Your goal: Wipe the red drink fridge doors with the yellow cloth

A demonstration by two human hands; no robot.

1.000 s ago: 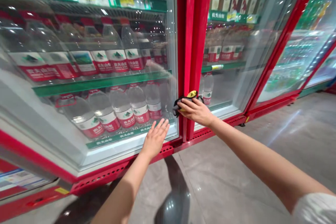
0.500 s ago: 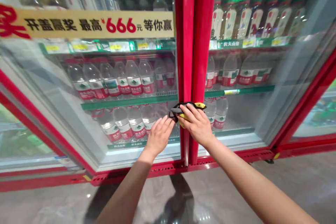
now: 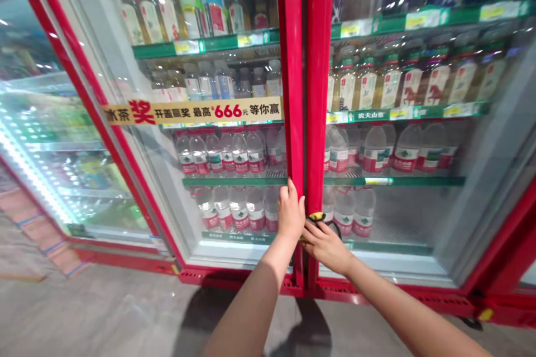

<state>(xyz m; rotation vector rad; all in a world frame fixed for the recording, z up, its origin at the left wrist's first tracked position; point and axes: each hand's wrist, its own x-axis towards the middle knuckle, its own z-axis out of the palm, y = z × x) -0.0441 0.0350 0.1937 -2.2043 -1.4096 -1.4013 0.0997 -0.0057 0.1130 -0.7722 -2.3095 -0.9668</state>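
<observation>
Ok; R hand [image 3: 329,246] on blk/ylw cloth [image 3: 317,216]; L hand [image 3: 291,213] at red frame [image 3: 293,139].

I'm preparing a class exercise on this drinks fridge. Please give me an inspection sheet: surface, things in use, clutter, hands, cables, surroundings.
Surface: upright red door frames, side by side between glass panes.
Things in use: black-and-yellow item, partly covered; exact kind unclear.
Clutter: pinkish stack at far left, too blurred to identify.
Hands: right hand over the item; left hand at the left frame, holding nothing visible.
Cables: nothing seen.
Surroundings: bottles behind the glass, printed yellowish strip across the left door, grey floor, lit cooler at left.
</observation>
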